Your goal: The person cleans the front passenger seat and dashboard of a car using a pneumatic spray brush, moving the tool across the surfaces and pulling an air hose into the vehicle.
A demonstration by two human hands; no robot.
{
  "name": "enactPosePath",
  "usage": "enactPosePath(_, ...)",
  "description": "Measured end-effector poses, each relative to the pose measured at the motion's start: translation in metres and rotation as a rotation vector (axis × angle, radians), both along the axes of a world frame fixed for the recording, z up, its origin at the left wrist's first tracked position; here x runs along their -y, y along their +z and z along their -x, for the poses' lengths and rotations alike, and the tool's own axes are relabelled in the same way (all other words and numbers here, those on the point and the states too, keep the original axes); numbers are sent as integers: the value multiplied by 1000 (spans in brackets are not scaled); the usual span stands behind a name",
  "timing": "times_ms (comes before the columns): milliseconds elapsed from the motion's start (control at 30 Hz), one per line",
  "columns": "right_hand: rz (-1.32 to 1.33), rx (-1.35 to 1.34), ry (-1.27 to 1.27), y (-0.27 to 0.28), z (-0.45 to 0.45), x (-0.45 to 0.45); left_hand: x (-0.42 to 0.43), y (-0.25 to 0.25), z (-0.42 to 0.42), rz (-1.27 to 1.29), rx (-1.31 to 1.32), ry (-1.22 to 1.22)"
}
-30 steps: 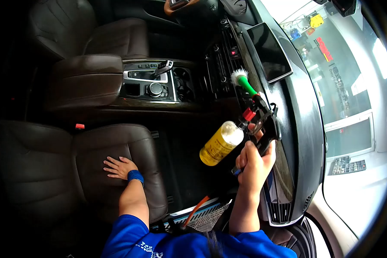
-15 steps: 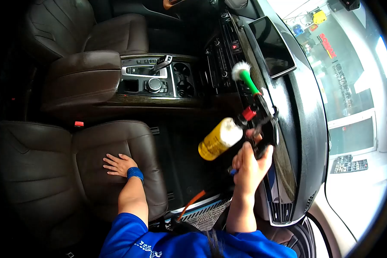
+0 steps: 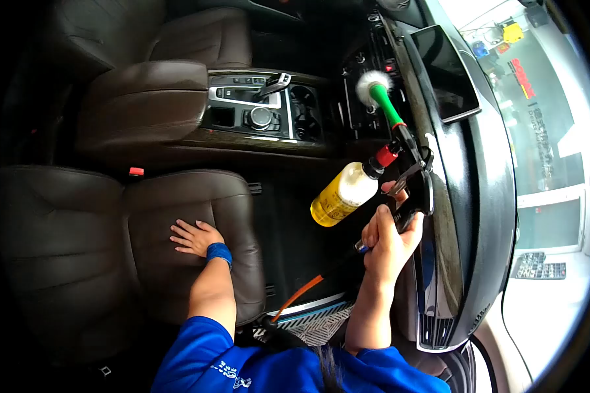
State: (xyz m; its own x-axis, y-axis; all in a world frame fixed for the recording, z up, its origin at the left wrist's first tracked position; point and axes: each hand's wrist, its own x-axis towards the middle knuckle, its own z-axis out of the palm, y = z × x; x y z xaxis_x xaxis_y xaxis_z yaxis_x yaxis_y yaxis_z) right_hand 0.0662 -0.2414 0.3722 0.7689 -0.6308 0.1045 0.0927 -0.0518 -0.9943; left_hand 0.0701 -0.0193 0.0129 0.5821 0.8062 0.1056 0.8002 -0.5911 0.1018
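My left hand (image 3: 196,238), with a blue band at the wrist, lies flat with fingers spread on the dark brown leather seat (image 3: 167,216). Wrapped round the handle of an air cleaning gun (image 3: 410,190) is my right hand (image 3: 390,239). The gun has a green nozzle (image 3: 385,105) ending in a round white brush (image 3: 373,86). Beneath its red collar (image 3: 385,156) hangs a tilted bottle (image 3: 344,194) partly filled with yellow liquid. In view the brush overlaps the centre dash controls; I cannot tell whether it touches them.
The centre console (image 3: 249,108) carries a gear lever (image 3: 275,85) and a round knob (image 3: 261,118). A screen (image 3: 444,72) stands on the dashboard (image 3: 482,190). An orange hose (image 3: 298,295) runs near the door sill. The second seat (image 3: 200,39) is beyond the armrest (image 3: 144,98).
The brush has moved up and slightly left across the dash controls, towards the hazard button. The whole view has shifted, while my left hand stays flat on the seat.
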Motion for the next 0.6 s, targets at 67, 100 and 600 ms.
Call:
enactPosePath(67,-65,-83,51,-6,-3,3,-1,0,0,22,30,-12)
enactPosePath(100,-123,-159,98,-12,-7,4,-3,1,0,9,31,1)
enactPosePath(600,-132,-356,434,-60,-175,51,0,0,0,25,56,-15)
